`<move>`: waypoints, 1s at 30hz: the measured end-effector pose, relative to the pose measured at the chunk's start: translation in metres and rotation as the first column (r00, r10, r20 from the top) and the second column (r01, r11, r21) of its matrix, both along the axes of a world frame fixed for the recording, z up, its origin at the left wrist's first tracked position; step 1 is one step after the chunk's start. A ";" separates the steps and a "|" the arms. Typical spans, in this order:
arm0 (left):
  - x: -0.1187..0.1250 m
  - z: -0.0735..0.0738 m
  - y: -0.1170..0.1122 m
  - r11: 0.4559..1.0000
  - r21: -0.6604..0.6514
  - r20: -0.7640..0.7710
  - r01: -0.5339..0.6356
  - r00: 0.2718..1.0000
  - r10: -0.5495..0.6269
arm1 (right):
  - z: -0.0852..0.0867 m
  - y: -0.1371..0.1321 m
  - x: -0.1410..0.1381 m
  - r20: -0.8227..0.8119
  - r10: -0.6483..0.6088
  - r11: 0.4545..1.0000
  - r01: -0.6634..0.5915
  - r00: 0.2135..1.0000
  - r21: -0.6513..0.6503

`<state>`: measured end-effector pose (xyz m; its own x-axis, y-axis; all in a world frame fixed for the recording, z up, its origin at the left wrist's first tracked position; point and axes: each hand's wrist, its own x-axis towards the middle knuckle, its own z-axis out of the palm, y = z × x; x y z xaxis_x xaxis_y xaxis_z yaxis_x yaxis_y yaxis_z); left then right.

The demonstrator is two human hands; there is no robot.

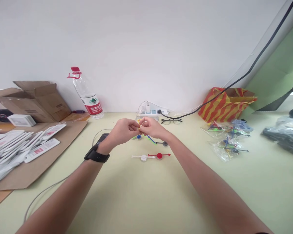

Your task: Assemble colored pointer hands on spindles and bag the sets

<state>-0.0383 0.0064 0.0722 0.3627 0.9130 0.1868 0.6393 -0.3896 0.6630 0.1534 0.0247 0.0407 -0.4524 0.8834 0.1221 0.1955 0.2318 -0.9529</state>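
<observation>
My left hand [124,130] and my right hand [153,128] meet above the middle of the table, fingertips pinched together on a small yellow plastic piece [139,121]. Most of that piece is hidden by the fingers. Just beyond and below them lie a blue round piece [138,137], a blue-and-green arrow [150,139] and a black arrow with a round base [165,143], partly covered by my hands. Closer to me, a white arrow with a round base [143,158] lies beside a red arrow with a round base [159,156].
A phone [103,138] lies by my left wrist. Along the wall stand a water bottle [90,97], a power strip [152,111], glasses [171,121] and a striped bag [224,105]. Plastic-bagged parts [230,139] are at right; cardboard [51,146] with white cards is at left.
</observation>
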 end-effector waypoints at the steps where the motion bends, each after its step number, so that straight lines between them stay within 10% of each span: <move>1: 0.001 0.003 -0.002 1.000 0.015 -0.031 0.015 0.999 -0.014 | 0.000 0.000 0.000 -0.016 0.010 0.999 -0.011 1.000 -0.031; 10: -0.005 0.008 -0.005 0.991 -0.084 -0.171 0.102 0.978 -0.116 | -0.002 -0.001 0.007 0.206 0.002 0.998 0.012 0.978 -0.067; 21: -0.035 -0.013 0.016 0.969 -0.232 -0.453 0.089 0.872 -0.188 | -0.001 0.003 0.020 0.635 -0.042 0.999 0.022 0.772 0.039; 30: -0.037 -0.010 0.019 0.989 -0.142 -0.473 0.039 0.875 -0.102 | 0.027 -0.023 0.004 0.761 0.313 0.924 -0.368 0.569 -0.105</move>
